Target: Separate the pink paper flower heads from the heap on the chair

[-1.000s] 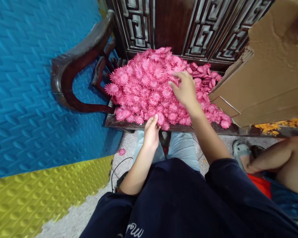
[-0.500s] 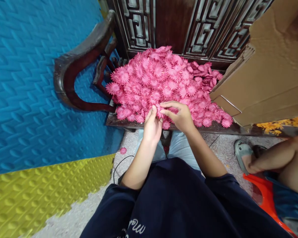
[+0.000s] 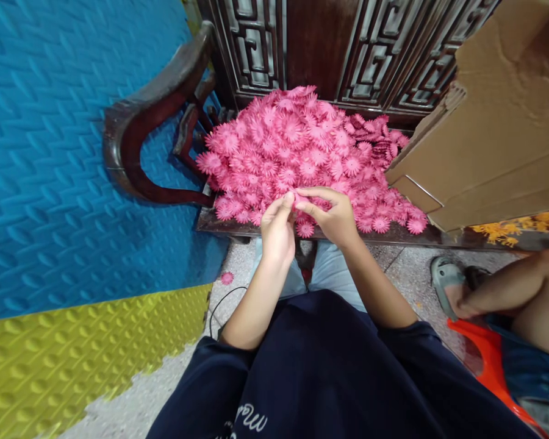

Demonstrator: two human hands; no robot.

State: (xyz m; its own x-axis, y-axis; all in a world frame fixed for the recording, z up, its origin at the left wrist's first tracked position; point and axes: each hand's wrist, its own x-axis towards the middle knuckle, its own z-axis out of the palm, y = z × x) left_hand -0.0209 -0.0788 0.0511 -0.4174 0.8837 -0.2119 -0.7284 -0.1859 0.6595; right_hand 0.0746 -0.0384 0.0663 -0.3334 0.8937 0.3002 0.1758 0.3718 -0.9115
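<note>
My left hand [image 3: 278, 227] and my right hand [image 3: 331, 213] meet over the front edge of a dark wooden bench [image 3: 229, 225]. Between their fingertips is a small pink artificial flower [image 3: 298, 199], partly covered by the fingers. The left thumb and fingers pinch it from one side, while the right thumb and forefinger close on it from the other. Just behind the hands rises a large heap of the same pink flowers [image 3: 274, 146], with a darker stacked bunch [image 3: 379, 137] at its right.
A cardboard box [image 3: 494, 140] stands right of the heap, with orange flowers [image 3: 507, 231] beside it. A curved wooden armrest [image 3: 123, 146] borders the left, near blue matting [image 3: 64, 183]. One pink flower [image 3: 227, 278] lies on the floor. Another person's leg [image 3: 507, 286] is at right.
The left hand has turned slightly and its thumb has shifted right over the flower, covering more of it. The right hand stays nearly in place.
</note>
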